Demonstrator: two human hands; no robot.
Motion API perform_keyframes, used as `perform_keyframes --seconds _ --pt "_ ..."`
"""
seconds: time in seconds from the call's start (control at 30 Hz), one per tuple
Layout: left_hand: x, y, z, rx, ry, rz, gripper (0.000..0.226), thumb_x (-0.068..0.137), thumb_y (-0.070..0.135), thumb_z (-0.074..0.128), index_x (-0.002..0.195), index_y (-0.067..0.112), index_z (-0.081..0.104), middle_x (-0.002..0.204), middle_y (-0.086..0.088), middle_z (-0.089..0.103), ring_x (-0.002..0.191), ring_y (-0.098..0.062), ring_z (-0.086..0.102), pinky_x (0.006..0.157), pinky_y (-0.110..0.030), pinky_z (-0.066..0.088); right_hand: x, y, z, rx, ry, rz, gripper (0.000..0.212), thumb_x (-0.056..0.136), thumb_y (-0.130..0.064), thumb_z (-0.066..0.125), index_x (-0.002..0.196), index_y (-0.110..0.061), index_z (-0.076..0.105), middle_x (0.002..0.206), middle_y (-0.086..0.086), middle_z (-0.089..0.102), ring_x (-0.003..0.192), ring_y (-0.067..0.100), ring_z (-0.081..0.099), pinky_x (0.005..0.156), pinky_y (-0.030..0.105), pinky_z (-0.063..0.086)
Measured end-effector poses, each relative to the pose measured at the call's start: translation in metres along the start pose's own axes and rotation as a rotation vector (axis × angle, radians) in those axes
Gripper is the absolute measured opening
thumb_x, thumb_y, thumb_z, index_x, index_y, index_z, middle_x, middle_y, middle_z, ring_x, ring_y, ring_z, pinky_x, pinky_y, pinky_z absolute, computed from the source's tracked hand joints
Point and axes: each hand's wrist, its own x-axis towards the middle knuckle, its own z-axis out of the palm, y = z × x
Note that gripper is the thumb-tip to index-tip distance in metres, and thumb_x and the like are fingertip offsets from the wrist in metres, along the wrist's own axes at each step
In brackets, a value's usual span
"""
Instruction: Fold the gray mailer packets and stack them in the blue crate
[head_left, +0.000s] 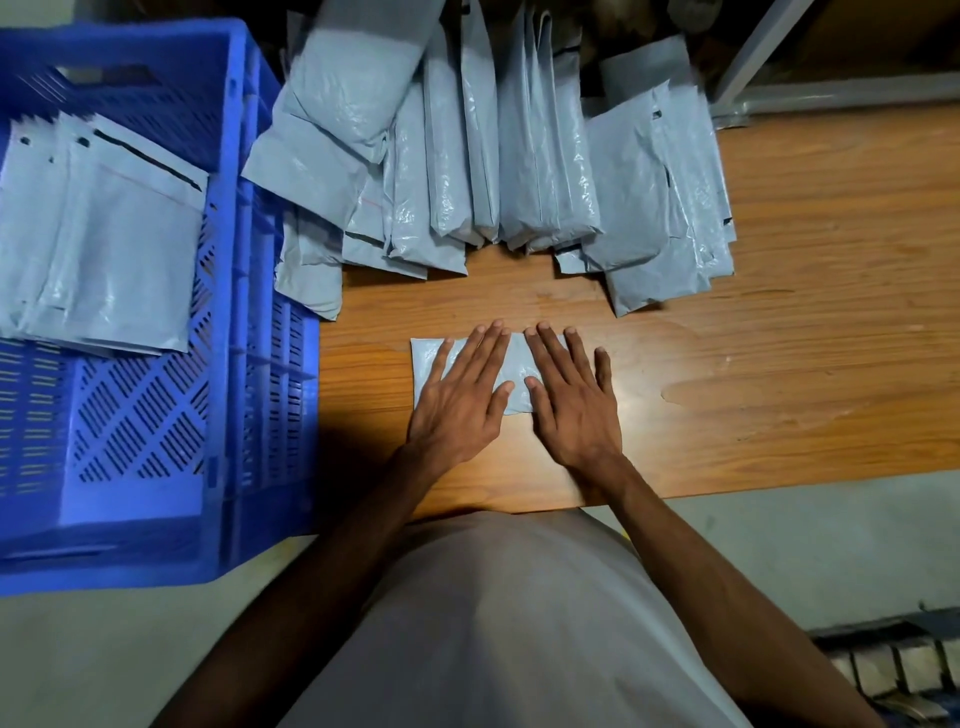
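On the wooden surface (779, 364), close to its near edge, a folded gray mailer packet (514, 364) lies flat under the left hand (460, 397) and the right hand (571, 400), both pressing down side by side with straight, spread fingers that hide most of it. Beyond it, a heap of unfolded packets (493, 156) runs into the dark at the top, cut off. At far left the blue crate (249, 312), cropped by the frame, holds stacked packets (104, 234).
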Motion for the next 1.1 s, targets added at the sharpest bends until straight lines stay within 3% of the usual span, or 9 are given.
perform_keyframes --seconds 0.27,0.43,0.57,0.73,1.1 --pt "0.000 -0.001 0.000 -0.014 -0.019 -0.006 0.065 0.113 0.046 0.021 0.167 0.016 0.003 0.175 0.002 0.000 0.160 -0.011 -0.004 0.130 -0.048 0.004 -0.002 0.000 -0.001 -0.009 0.015 -0.018 0.056 0.113 -0.043 0.019 0.168 -0.035 0.008 0.175 -0.015 0.004 0.162 0.012 -0.004 0.129 0.054 0.005" --pt "-0.004 -0.013 -0.012 -0.193 -0.045 0.056 0.060 0.113 0.040 0.023 0.167 0.018 0.010 0.174 0.003 0.010 0.160 -0.009 0.000 0.130 -0.044 0.004 0.000 -0.009 -0.001 0.040 0.040 0.011 0.056 0.113 -0.038 0.026 0.167 -0.031 0.016 0.175 -0.010 0.011 0.162 0.014 -0.002 0.129 0.057 0.004" --pt "-0.018 -0.028 -0.013 -0.067 -0.005 -0.090 0.065 0.111 0.046 0.017 0.167 0.015 0.009 0.174 0.000 0.005 0.160 -0.012 -0.004 0.131 -0.045 0.003 0.004 -0.030 -0.003 0.023 0.086 -0.067 0.058 0.113 -0.038 0.033 0.167 -0.027 0.017 0.174 -0.007 0.011 0.161 0.011 -0.006 0.129 0.044 -0.007" --pt "-0.021 -0.035 -0.005 -0.057 -0.006 -0.116 0.068 0.111 0.051 0.016 0.167 0.013 0.004 0.175 -0.002 -0.001 0.161 -0.015 -0.005 0.131 -0.044 0.003 0.012 -0.031 0.011 0.006 0.057 -0.176 0.057 0.114 -0.040 0.032 0.167 -0.024 0.019 0.175 -0.003 0.015 0.162 0.013 0.002 0.131 0.046 0.006" --pt "-0.019 -0.036 -0.002 -0.062 0.019 -0.120 0.065 0.112 0.046 0.023 0.167 0.015 0.006 0.175 0.001 0.001 0.161 -0.013 -0.002 0.130 -0.046 0.010 0.016 -0.030 0.012 -0.022 0.056 -0.164 0.060 0.113 -0.037 0.038 0.168 -0.025 0.017 0.174 -0.006 0.015 0.162 0.015 0.004 0.131 0.045 0.007"
